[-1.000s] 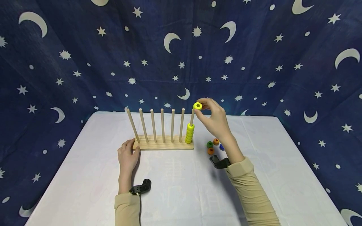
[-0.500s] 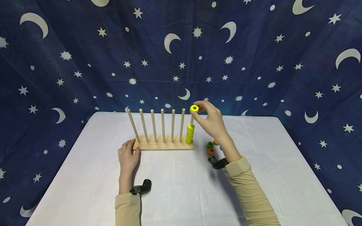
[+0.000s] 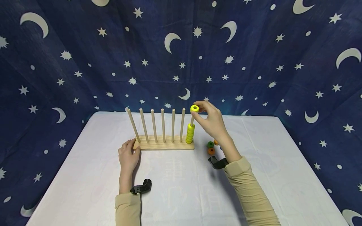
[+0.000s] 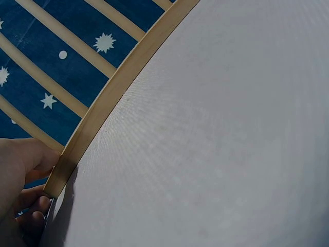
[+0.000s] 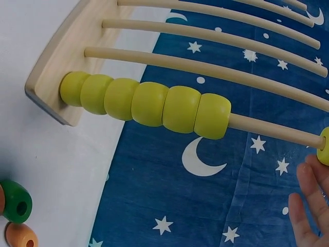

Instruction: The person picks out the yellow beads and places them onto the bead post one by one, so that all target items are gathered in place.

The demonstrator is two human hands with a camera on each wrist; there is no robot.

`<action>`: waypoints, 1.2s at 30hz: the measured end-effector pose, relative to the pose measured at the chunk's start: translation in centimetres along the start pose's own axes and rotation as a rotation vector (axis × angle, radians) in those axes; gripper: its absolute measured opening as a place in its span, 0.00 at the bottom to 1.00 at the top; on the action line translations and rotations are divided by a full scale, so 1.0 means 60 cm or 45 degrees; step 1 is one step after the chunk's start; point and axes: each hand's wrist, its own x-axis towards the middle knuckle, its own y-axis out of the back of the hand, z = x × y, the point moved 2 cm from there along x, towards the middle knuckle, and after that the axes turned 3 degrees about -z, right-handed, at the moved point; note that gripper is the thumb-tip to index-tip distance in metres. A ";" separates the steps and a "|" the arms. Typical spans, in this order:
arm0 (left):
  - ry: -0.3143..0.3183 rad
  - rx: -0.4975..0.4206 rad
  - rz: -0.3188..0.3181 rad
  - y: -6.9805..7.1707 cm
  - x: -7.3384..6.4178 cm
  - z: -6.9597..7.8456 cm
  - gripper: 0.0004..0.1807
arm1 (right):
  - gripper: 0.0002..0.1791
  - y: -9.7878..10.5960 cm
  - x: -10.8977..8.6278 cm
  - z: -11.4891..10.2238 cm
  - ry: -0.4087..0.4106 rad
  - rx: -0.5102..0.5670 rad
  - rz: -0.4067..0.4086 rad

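Note:
My right hand (image 3: 211, 121) pinches a yellow bead (image 3: 194, 108) between thumb and fingers at the top of the rightmost peg. In the right wrist view the peg's tip meets the hole of this bead (image 5: 324, 146), which is cut by the frame edge. Lower on that peg sits a stack of several yellow beads (image 5: 149, 104), resting on the base. The wooden peg stand (image 3: 164, 145) has several upright bare pegs besides. My left hand (image 3: 128, 157) grips the left end of the stand's base (image 4: 97, 116), thumb on the front side and fingers around the end.
Right of the stand lie loose beads on the white table (image 3: 169, 182): a green bead (image 3: 210, 144), an orange bead (image 3: 211, 151) and another orange bead (image 3: 216, 142), with a blue one mostly behind my right wrist. A dark star-patterned cloth (image 3: 181, 62) hangs behind.
My right hand has moved slightly left and down with the yellow bead, onto the peg's top, then stayed nearly still over the last half second. My left hand keeps its place.

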 end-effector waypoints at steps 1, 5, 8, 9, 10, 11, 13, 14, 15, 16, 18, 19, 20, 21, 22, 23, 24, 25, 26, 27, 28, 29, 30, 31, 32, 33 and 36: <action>0.000 0.000 0.003 0.000 0.000 0.000 0.27 | 0.20 0.000 0.000 0.000 0.001 0.000 -0.001; -0.002 0.001 0.013 -0.003 0.000 0.001 0.27 | 0.19 0.000 0.000 0.001 0.004 0.000 -0.005; -0.007 -0.001 0.020 -0.006 -0.001 0.003 0.27 | 0.19 0.001 -0.001 0.002 0.005 -0.002 -0.006; -0.009 -0.002 0.021 -0.006 0.000 0.003 0.27 | 0.19 0.002 -0.002 0.003 0.006 -0.002 -0.005; -0.009 -0.002 0.022 -0.007 0.000 0.004 0.27 | 0.19 0.002 -0.002 0.003 0.009 -0.003 -0.005; -0.008 -0.003 0.020 -0.007 0.000 0.004 0.27 | 0.19 0.003 -0.003 0.003 0.010 -0.005 -0.005; -0.005 -0.001 0.015 -0.007 0.001 0.004 0.27 | 0.18 0.004 -0.004 0.003 0.015 -0.004 -0.007; -0.003 0.003 0.012 -0.007 0.001 0.004 0.27 | 0.18 0.005 -0.004 0.003 0.017 -0.002 -0.007; -0.001 0.005 0.009 -0.007 0.001 0.004 0.27 | 0.18 0.005 -0.005 0.003 0.019 -0.001 -0.007; 0.000 0.008 0.007 -0.007 0.002 0.003 0.27 | 0.18 0.006 -0.006 0.003 0.020 -0.001 -0.007; 0.002 0.012 0.004 -0.007 0.002 0.003 0.27 | 0.17 0.008 -0.007 0.004 0.022 -0.002 -0.003; 0.002 0.014 0.003 -0.006 0.002 0.003 0.27 | 0.17 0.009 -0.007 0.004 0.022 -0.007 0.000; 0.002 0.014 0.002 -0.006 0.002 0.003 0.27 | 0.16 0.009 -0.007 0.005 0.021 -0.012 0.004; 0.001 0.014 0.000 -0.006 0.003 0.003 0.27 | 0.16 0.010 -0.008 0.006 0.021 -0.019 0.007; 0.001 0.012 -0.002 -0.006 0.003 0.004 0.27 | 0.16 0.011 -0.008 0.007 0.018 -0.026 0.010; 0.002 0.011 -0.005 -0.006 0.003 0.004 0.27 | 0.16 0.011 -0.009 0.008 0.016 -0.030 0.012; 0.003 0.011 -0.009 -0.006 0.003 0.003 0.27 | 0.16 0.012 -0.010 0.009 0.013 -0.032 0.014; 0.004 0.008 -0.014 -0.006 0.004 0.003 0.27 | 0.16 0.012 -0.011 0.011 0.010 -0.032 0.015; 0.007 0.007 -0.019 -0.006 0.004 0.003 0.28 | 0.15 0.013 -0.013 0.013 0.006 -0.032 0.015; 0.010 0.006 -0.025 -0.006 0.004 0.003 0.28 | 0.15 0.014 -0.014 0.015 0.002 -0.033 0.015; 0.014 0.005 -0.031 -0.005 0.004 0.003 0.28 | 0.15 0.015 -0.016 0.016 -0.004 -0.036 0.016; 0.017 0.001 -0.035 -0.005 0.004 0.003 0.28 | 0.15 0.016 -0.018 0.018 -0.009 -0.036 0.018; 0.020 -0.002 -0.037 -0.005 0.003 0.004 0.28 | 0.15 0.016 -0.020 0.020 -0.015 -0.040 0.019; 0.022 -0.009 -0.036 -0.004 0.003 0.005 0.28 | 0.14 0.017 -0.022 0.022 -0.022 -0.047 0.021; 0.023 -0.014 -0.033 -0.003 0.002 0.005 0.27 | 0.14 0.018 -0.024 0.024 -0.031 -0.052 0.022; 0.024 -0.023 -0.028 -0.003 0.002 0.006 0.27 | 0.14 0.018 -0.026 0.027 -0.041 -0.056 0.024; 0.016 -0.050 -0.009 0.001 0.001 0.010 0.27 | 0.14 0.020 -0.031 0.036 -0.077 -0.058 0.029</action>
